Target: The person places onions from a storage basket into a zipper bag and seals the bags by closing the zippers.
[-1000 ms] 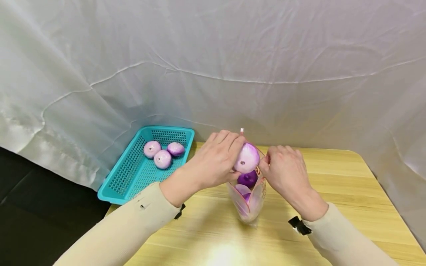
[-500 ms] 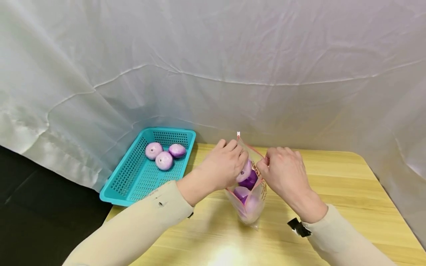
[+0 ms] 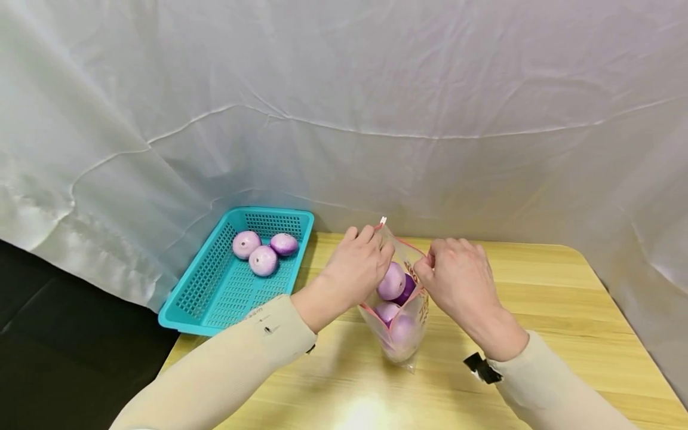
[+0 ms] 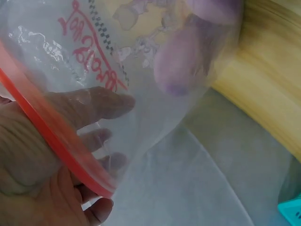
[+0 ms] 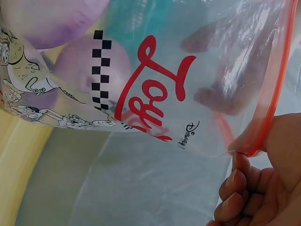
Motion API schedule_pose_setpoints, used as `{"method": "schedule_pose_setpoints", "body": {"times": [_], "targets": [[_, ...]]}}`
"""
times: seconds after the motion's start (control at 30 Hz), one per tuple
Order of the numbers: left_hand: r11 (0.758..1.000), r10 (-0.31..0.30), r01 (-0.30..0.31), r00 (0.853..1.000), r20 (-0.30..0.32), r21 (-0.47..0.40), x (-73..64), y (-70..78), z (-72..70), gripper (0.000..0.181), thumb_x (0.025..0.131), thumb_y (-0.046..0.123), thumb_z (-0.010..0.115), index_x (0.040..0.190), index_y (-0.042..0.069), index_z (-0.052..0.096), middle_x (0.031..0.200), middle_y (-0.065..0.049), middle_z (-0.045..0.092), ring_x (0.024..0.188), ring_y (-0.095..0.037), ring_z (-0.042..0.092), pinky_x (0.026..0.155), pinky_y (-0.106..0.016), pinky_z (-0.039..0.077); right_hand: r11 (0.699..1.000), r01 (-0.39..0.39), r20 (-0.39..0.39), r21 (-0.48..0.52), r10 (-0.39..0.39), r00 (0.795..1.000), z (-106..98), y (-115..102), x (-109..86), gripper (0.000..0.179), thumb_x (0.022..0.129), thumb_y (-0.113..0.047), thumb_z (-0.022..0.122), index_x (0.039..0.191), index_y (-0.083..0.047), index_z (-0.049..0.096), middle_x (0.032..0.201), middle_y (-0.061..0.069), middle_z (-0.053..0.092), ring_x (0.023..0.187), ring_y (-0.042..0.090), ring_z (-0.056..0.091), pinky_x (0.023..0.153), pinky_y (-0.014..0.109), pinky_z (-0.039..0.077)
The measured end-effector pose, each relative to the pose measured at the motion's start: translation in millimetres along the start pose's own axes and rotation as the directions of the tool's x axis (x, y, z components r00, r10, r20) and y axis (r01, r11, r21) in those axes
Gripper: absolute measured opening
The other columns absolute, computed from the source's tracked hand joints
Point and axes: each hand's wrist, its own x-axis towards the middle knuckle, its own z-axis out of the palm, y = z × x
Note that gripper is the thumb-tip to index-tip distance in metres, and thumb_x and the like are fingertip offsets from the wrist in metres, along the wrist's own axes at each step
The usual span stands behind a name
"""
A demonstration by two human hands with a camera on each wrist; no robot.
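Note:
A clear zip bag (image 3: pixel 400 343) with a red zip edge and printed lettering stands on the table, its mouth spread. Several purple onions (image 3: pixel 392 281) lie inside it. My left hand (image 3: pixel 357 269) reaches into the mouth from the left. In the left wrist view its fingers (image 4: pixel 101 104) show through the plastic behind the red strip, spread loosely, apart from the onions. On the other side my right hand (image 3: pixel 459 278) pinches the bag's zip edge. In the right wrist view its thumb and curled fingers (image 5: pixel 233 182) meet at the red strip (image 5: pixel 277 89).
A turquoise slotted basket (image 3: pixel 185 307) with three purple onions (image 3: pixel 263 260) stands at the table's left edge. The wooden table (image 3: pixel 537 298) extends to the right. A pale cloth (image 3: pixel 376 119) hangs behind it. A white zip slider (image 3: pixel 383 221) sits at the bag's far corner.
My left hand has lowered an onion into the bag and let it go; that onion now lies on the others. The right hand keeps its pinch on the bag's edge.

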Motion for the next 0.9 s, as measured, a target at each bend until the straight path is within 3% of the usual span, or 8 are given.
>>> {"method": "schedule_pose_setpoints", "body": {"times": [0.3,0.57,0.77,0.9], "targets": [[0.999,0.048,-0.047,0.996,-0.070,0.015,-1.8,-0.9,1.4,0.006,0.102,0.023,0.061,0.107,0.021,0.062,0.112,0.003,0.068,0.105,-0.021,0.053,0.082,-0.036,0.038,1.000,-0.002,-0.016,-0.001,0.002,1.000,1.5,0.6,0.6,0.019,0.081,-0.011,0.061,0.064,-0.013,0.053,0.063,0.003,0.052,0.068,0.032,0.054,0.072,0.050,0.042],[0.998,0.067,-0.067,0.989,-0.135,0.004,-2.8,-2.5,-0.2,0.010,0.105,0.024,0.054,0.106,0.022,0.065,0.113,0.004,0.067,0.108,-0.018,0.054,0.084,-0.036,0.037,0.999,0.026,-0.047,-0.048,-0.028,0.999,1.8,5.5,1.2,0.019,0.081,-0.011,0.060,0.064,-0.012,0.051,0.062,0.003,0.050,0.067,0.033,0.052,0.071,0.050,0.042],[0.996,0.071,-0.083,0.973,-0.220,-0.045,-2.9,-5.1,1.5,0.012,0.104,0.021,0.055,0.102,0.022,0.067,0.111,0.003,0.067,0.105,-0.019,0.055,0.083,-0.036,0.038,0.999,0.023,-0.041,-0.042,-0.025,0.999,1.0,4.8,0.8,0.018,0.080,-0.011,0.059,0.064,-0.013,0.051,0.062,0.003,0.049,0.067,0.032,0.052,0.071,0.048,0.040],[0.991,0.060,-0.093,0.955,-0.292,-0.101,-4.4,-10.4,2.6,0.014,0.104,0.017,0.055,0.101,0.018,0.068,0.110,0.002,0.067,0.102,-0.021,0.056,0.081,-0.035,0.039,0.999,0.020,-0.037,-0.038,-0.022,0.999,0.4,5.0,1.2,0.018,0.081,-0.011,0.059,0.064,-0.012,0.051,0.063,0.003,0.050,0.067,0.032,0.052,0.072,0.048,0.041]]}}
